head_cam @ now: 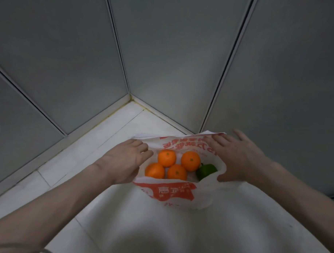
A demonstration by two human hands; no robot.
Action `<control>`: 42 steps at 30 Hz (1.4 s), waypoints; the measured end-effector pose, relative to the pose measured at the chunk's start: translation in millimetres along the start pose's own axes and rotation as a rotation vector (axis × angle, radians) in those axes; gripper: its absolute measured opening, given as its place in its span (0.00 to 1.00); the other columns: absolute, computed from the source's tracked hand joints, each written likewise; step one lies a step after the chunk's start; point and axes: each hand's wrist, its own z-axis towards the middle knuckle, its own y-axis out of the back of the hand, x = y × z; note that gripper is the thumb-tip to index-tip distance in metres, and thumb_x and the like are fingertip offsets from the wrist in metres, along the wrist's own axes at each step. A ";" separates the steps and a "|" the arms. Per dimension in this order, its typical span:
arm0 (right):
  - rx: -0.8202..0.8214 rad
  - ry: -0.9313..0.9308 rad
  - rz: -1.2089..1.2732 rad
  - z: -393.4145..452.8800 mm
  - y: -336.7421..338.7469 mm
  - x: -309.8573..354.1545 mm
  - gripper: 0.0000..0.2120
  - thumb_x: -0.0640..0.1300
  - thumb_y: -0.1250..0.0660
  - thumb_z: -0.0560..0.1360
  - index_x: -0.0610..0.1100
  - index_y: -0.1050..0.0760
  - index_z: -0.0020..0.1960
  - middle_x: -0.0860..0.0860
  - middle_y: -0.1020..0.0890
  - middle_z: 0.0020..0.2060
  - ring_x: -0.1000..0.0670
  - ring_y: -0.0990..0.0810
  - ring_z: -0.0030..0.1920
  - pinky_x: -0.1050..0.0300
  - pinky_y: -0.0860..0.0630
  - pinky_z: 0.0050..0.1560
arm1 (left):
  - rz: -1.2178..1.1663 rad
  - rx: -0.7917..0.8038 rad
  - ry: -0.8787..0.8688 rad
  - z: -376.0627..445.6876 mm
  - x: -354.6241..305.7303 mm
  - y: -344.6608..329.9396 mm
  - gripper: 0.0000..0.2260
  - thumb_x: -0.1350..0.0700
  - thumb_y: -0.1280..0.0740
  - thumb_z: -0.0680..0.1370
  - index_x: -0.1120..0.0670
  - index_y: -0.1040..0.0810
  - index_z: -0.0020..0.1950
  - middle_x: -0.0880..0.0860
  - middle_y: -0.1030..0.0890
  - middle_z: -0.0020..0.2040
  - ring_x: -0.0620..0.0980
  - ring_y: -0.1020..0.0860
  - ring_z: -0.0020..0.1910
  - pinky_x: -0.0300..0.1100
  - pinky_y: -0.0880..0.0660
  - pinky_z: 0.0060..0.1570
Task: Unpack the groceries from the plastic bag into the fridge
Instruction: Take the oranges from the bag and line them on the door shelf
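Observation:
A white plastic bag [170, 192] with red print lies open on the white floor in a corner. Inside it sit several oranges [166, 158] and a green pepper [205, 171] at their right. My left hand [125, 162] grips the bag's left edge, its fingertips curled over the rim. My right hand [237, 158] presses on the bag's right side, with fingers spread over the plastic and the thumb holding the near right edge. Together the two hands hold the mouth of the bag apart.
Grey panelled walls [169, 50] meet in a corner just behind the bag. White floor tiles [83, 148] stretch to the left and toward me. No fridge is in view.

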 end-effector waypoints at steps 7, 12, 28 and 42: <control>-0.188 0.172 0.312 20.6 6.2 34.2 0.26 0.56 0.38 0.83 0.55 0.36 0.79 0.55 0.30 0.78 0.51 0.32 0.77 0.49 0.37 0.78 | -0.205 -0.106 -0.048 6.1 -29.4 8.3 0.21 0.44 0.40 0.79 0.50 0.25 0.69 0.50 0.22 0.62 0.52 0.23 0.59 0.46 0.23 0.61; -0.125 0.068 0.285 41.9 -20.3 22.8 0.38 0.60 0.34 0.79 0.52 0.46 0.83 0.50 0.37 0.82 0.47 0.37 0.80 0.47 0.41 0.81 | -0.109 -0.078 0.058 18.9 -37.6 2.5 0.22 0.44 0.39 0.81 0.51 0.30 0.73 0.52 0.25 0.67 0.54 0.26 0.65 0.50 0.30 0.70; -0.037 0.088 0.324 74.1 -44.9 52.6 0.23 0.53 0.38 0.84 0.53 0.35 0.78 0.50 0.27 0.74 0.46 0.27 0.73 0.45 0.32 0.76 | -0.094 0.019 0.074 60.6 -88.4 6.9 0.24 0.44 0.39 0.84 0.56 0.31 0.76 0.54 0.24 0.71 0.55 0.25 0.68 0.48 0.31 0.71; 0.001 -0.144 0.295 125.4 -88.9 62.8 0.23 0.51 0.40 0.86 0.45 0.36 0.78 0.44 0.27 0.73 0.42 0.25 0.71 0.45 0.28 0.72 | -0.370 0.154 0.349 109.1 -111.1 -60.6 0.33 0.46 0.34 0.82 0.53 0.43 0.83 0.55 0.31 0.76 0.56 0.27 0.71 0.51 0.27 0.68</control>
